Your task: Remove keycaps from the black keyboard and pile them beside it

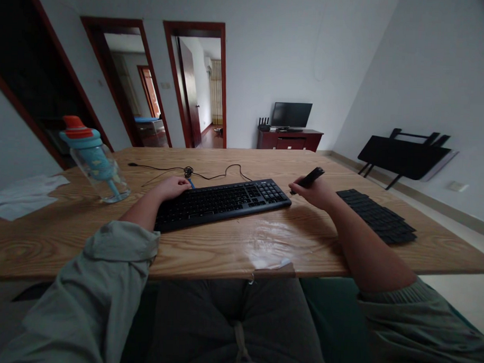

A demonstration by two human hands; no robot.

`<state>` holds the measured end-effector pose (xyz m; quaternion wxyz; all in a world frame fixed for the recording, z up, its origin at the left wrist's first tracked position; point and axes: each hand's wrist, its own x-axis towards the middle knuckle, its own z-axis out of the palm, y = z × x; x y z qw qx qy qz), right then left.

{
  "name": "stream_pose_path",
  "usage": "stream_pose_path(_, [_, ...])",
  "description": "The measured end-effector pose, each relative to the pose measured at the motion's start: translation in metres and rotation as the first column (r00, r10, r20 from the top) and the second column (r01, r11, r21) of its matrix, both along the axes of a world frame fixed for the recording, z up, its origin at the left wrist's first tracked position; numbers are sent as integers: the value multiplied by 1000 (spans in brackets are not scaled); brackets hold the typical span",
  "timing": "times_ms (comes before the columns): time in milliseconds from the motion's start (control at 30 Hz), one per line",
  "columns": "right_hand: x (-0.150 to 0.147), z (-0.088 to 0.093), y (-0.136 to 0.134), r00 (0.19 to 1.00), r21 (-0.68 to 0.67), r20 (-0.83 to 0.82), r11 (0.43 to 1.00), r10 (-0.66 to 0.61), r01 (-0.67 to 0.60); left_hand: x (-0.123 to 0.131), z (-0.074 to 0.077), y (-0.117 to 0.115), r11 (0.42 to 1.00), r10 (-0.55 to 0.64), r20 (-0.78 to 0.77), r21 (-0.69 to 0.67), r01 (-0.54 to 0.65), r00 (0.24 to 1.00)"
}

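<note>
A black keyboard [229, 199] lies slightly tilted on the wooden table in front of me, its cable running off behind it. My left hand [173, 188] is over its far left corner with the fingers curled together. A small blue piece [191, 183] shows by those fingertips; whether they hold it is hidden. Right of the keyboard, my right hand [315, 193] is closed around a black stick-shaped tool [311, 177], whose lower end points toward the keyboard. Its exact kind does not show. Beyond my right forearm lies a thin black sheet of keys [376, 215].
A clear bottle [97, 166] with a red and blue lid stands at the left, beside white tissue [23, 195]. The black cable [210, 176] is partly bundled behind the keyboard. Clear tape [269, 246] covers the table's [207, 254] near edge. A folded black table [405, 158] leans against the right wall.
</note>
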<state>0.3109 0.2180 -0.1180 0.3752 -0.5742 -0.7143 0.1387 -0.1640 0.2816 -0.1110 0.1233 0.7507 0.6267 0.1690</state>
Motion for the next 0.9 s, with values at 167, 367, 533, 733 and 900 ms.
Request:
stream_pose_path(167, [-28, -11, 3, 912, 71, -410, 997, -2, 34, 1, 2, -1, 1000, 2, -4, 2, -2, 1000])
stream_pose_path(367, [-58, -19, 8, 608, 50, -794, 995, -10, 83, 2, 3, 0, 1000, -6, 16, 4, 6, 1000])
stream_pose_path(533, [-60, -24, 16, 549, 56, -836, 997, 17, 54, 1, 0, 2, 1000, -6, 9, 7, 6, 1000])
stream_pose_path(733, [-64, -24, 28, 532, 75, -846, 996, 38, 48, -1, -4, 8, 1000, -29, 8, -7, 29, 1000])
stream_pose_path(900, [-71, -24, 34, 484, 41, -875, 994, -11, 96, -2, -6, 9, 1000, -13, 18, -2, 13, 1000])
